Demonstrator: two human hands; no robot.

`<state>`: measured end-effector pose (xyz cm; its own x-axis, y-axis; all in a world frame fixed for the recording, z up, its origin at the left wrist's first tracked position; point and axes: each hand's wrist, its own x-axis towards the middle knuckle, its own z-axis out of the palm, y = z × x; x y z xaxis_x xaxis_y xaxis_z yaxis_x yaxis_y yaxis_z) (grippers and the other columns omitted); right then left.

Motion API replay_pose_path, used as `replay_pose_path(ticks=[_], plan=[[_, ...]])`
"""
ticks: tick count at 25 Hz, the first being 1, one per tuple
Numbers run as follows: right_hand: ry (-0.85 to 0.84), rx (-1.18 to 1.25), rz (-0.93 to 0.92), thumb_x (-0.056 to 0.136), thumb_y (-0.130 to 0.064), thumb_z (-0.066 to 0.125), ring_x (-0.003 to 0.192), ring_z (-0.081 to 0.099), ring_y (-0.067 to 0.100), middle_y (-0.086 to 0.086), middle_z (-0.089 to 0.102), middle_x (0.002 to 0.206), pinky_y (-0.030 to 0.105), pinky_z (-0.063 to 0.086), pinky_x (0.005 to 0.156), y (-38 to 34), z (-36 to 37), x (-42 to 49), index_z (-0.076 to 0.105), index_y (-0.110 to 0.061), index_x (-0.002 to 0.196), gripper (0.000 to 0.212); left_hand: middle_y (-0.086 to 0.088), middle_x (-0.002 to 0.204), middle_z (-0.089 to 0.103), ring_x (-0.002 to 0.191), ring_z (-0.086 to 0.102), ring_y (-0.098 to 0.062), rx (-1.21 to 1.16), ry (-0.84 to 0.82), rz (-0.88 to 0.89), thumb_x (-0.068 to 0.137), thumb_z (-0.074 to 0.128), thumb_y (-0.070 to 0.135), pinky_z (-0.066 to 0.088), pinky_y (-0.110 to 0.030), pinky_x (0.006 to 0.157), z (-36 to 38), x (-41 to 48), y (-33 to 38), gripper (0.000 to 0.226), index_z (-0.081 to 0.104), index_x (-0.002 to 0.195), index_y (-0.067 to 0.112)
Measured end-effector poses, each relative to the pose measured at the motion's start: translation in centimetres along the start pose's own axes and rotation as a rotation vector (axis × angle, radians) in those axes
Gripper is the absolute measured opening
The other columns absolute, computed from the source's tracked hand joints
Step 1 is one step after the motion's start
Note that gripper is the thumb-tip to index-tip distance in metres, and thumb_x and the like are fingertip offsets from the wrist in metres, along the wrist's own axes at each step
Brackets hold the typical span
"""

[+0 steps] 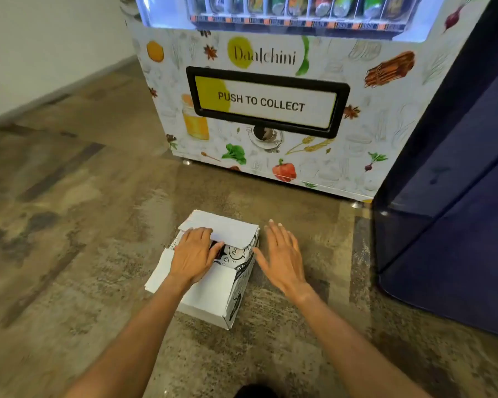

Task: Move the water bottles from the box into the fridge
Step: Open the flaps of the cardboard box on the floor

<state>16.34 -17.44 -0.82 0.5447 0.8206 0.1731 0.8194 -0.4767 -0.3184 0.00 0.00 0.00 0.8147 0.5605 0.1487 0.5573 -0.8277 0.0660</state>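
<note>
A white cardboard box (pixel 213 297) with black doodle print on its side stands on the floor in front of me. Its top flaps are partly folded over, and only a small dark gap shows inside. No water bottles are visible. My left hand (pixel 194 255) lies flat on the top of the box, fingers resting at the edge of the far flap. My right hand (pixel 282 259) hovers just right of the box with fingers spread, holding nothing. A dark blue appliance (pixel 454 182), possibly the fridge, stands at the right with its door shut.
A white vending machine (pixel 270 104) with a "PUSH TO COLLECT" flap stands directly behind the box. The floor (pixel 69 225) is brown mottled tile. A pale wall (pixel 41 53) runs along the left.
</note>
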Motion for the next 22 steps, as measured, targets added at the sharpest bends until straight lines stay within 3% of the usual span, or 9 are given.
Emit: replay_pose_path(ticks=[2, 6, 8, 10, 14, 18, 22], plan=[[-0.108, 0.060, -0.024, 0.101, -0.050, 0.033, 0.143, 0.032, 0.024, 0.007, 0.037, 0.154, 0.040, 0.024, 0.117, -0.5, 1.8, -0.2, 0.039, -0.012, 0.146, 0.059, -0.005, 0.103, 0.065, 0.097, 0.060, -0.027, -0.006, -0.088, 0.015, 0.099, 0.017, 0.056, 0.043, -0.036, 0.093, 1.1, -0.5, -0.5, 0.060, 0.058, 0.114, 0.015], [-0.352, 0.258, -0.052, 0.103, -0.038, 0.036, 0.125, 0.051, 0.021, 0.004, 0.056, 0.134, 0.037, 0.040, 0.104, -1.2, 4.8, -0.9, 0.052, -0.014, 0.133, 0.041, -0.001, 0.093, 0.064, 0.091, 0.060, -0.022, 0.031, -0.201, 0.101, 0.096, 0.008, 0.058, 0.041, -0.032, 0.088, 2.6, -1.5, -1.4, 0.068, 0.064, 0.105, 0.020], [-0.441, 0.351, -0.074, 0.104, -0.035, 0.035, 0.128, 0.049, 0.020, 0.002, 0.054, 0.139, 0.037, 0.040, 0.106, -1.3, 5.6, -0.7, 0.052, -0.015, 0.134, 0.040, 0.000, 0.092, 0.065, 0.089, 0.059, -0.021, 0.020, -0.211, 0.109, 0.098, 0.014, 0.056, 0.042, -0.031, 0.086, 2.5, -1.6, -1.7, 0.062, 0.066, 0.103, 0.021], [-0.482, 0.337, -0.111, 0.105, -0.034, 0.031, 0.140, 0.038, 0.017, 0.001, 0.043, 0.151, 0.038, 0.030, 0.116, -1.5, 6.3, -0.4, 0.048, -0.017, 0.141, 0.043, 0.000, 0.086, 0.064, 0.085, 0.059, -0.022, -0.005, -0.183, 0.108, 0.098, 0.016, 0.056, 0.042, -0.032, 0.083, 2.0, -1.7, -1.8, 0.063, 0.066, 0.095, 0.019], [-0.487, 0.204, -0.169, 0.105, -0.038, 0.026, 0.150, 0.010, 0.015, -0.002, 0.013, 0.163, 0.038, 0.007, 0.120, -2.3, 6.5, 1.0, 0.026, -0.020, 0.153, 0.051, 0.004, 0.075, 0.061, 0.075, 0.059, -0.021, 0.001, -0.094, 0.128, 0.101, 0.015, 0.053, 0.043, -0.033, 0.087, -0.4, -2.8, -2.2, 0.060, 0.062, 0.081, 0.021], [-0.385, 0.138, -0.162, 0.104, -0.044, 0.025, 0.150, 0.002, 0.019, 0.000, 0.000, 0.164, 0.037, 0.001, 0.119, -2.5, 6.0, 2.8, 0.009, -0.020, 0.156, 0.059, 0.010, 0.067, 0.053, 0.067, 0.052, -0.011, -0.074, 0.003, 0.094, 0.104, 0.021, 0.048, 0.040, -0.029, 0.086, -2.4, -6.6, -2.8, 0.051, 0.057, 0.076, 0.026], [-0.284, 0.074, -0.172, 0.103, -0.047, 0.028, 0.150, -0.002, 0.019, 0.002, -0.003, 0.163, 0.037, -0.005, 0.117, -1.8, 5.8, 5.3, 0.005, -0.017, 0.155, 0.065, 0.016, 0.065, 0.048, 0.064, 0.050, -0.004, -0.168, 0.064, 0.029, 0.104, 0.027, 0.046, 0.040, -0.027, 0.082, -2.6, -12.3, -3.3, 0.041, 0.051, 0.073, 0.032]])
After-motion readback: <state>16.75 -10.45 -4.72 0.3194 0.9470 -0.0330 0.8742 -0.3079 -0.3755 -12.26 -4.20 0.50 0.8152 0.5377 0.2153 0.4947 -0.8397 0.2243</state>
